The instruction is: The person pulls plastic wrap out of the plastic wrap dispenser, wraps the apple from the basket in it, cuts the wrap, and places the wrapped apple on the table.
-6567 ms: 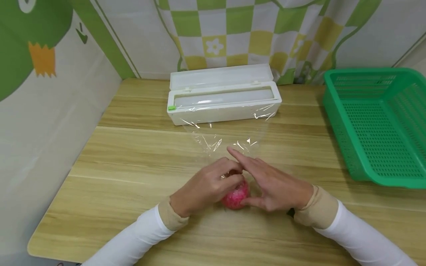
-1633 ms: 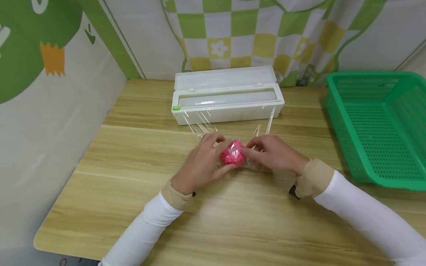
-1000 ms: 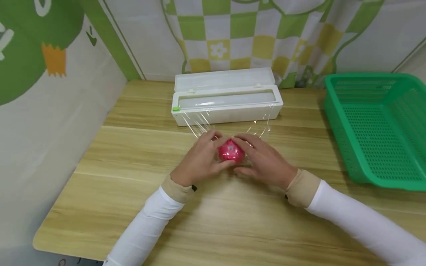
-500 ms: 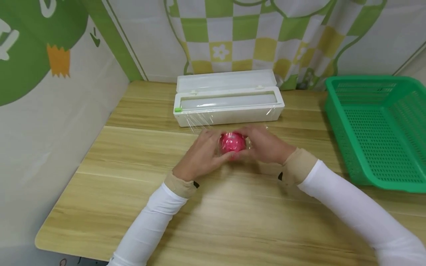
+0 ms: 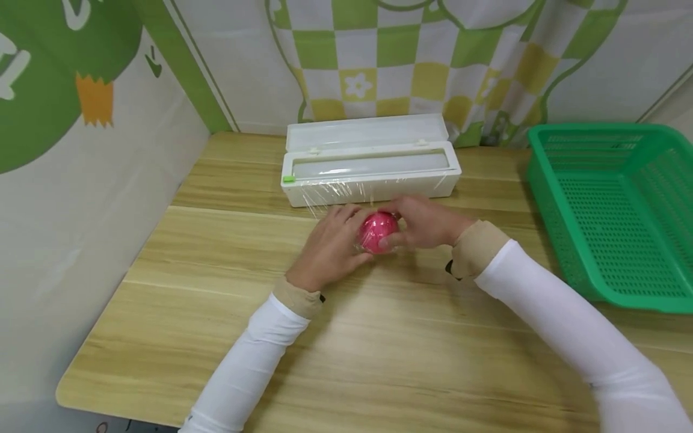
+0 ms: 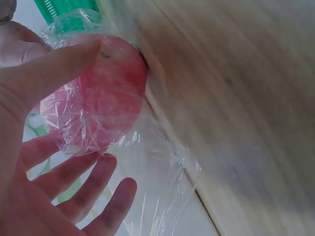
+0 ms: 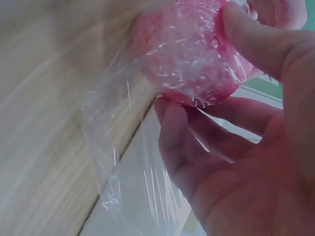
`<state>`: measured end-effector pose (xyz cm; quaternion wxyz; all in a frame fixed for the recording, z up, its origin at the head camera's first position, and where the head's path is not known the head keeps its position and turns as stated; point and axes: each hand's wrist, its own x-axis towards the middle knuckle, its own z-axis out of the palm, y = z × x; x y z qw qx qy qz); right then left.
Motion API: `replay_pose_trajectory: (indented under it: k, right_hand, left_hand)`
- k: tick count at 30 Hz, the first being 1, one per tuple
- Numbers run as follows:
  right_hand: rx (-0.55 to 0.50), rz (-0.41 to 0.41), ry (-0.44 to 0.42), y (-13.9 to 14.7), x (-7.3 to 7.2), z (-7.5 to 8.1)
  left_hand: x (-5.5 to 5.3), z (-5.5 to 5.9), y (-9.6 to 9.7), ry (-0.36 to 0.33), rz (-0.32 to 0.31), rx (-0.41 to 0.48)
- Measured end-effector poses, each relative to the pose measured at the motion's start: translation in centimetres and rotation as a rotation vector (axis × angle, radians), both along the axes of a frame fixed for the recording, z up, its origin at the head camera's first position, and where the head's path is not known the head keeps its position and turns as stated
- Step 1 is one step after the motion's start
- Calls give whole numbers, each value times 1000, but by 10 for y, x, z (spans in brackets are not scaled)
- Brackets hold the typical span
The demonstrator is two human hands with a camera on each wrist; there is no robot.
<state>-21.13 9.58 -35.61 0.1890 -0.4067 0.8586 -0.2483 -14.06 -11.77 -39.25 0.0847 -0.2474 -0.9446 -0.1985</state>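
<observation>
A green-and-white checked curtain (image 5: 397, 51) hangs behind the wooden table (image 5: 178, 325), whose back edge has an open white film box (image 5: 370, 187) near it and, farther right, a green basket (image 5: 571, 255). In front of the box, nearer the table's back edge than its rounded near-left corner, is a pink fruit (image 5: 378, 233), glossy under crinkled, glinting clear film (image 6: 152, 162) that stretches to the box. It is nearly round and shows no clear long axis (a small dark mark sits beside the left thumb in the left wrist view); I cannot tell which way its stem end points, or whether it touches the wood. The left hand (image 5: 331, 245) and right hand (image 5: 425, 224) both clasp it between thumb and fingers.
</observation>
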Motion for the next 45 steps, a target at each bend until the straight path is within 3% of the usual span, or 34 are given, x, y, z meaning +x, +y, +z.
replay_pose_trajectory:
  k: [5,8,13,16,20,28,37,45]
  right_hand:
    - [2,-67,42,2,2,-4]
    - [-4,-112,142,6,7,-10]
    - [-24,-101,348,8,13,-24]
    - [-47,-89,390,7,11,-31]
    - [-69,-73,370,6,4,-30]
    - [-35,-42,290,3,-6,-19]
    - [-108,-92,274,5,-12,-22]
    - [-112,-98,284,5,-14,-19]
  left_hand:
    - [-7,2,-1,-63,6,0]
    - [-12,5,-1,-100,-8,-10]
    - [-20,10,0,-151,-24,-35]
    - [-23,12,0,-177,-14,-50]
    - [-22,9,1,-150,5,-54]
    - [-25,-1,2,-12,16,77]
    - [-30,3,2,-11,3,91]
    - [-35,3,-1,-27,58,94]
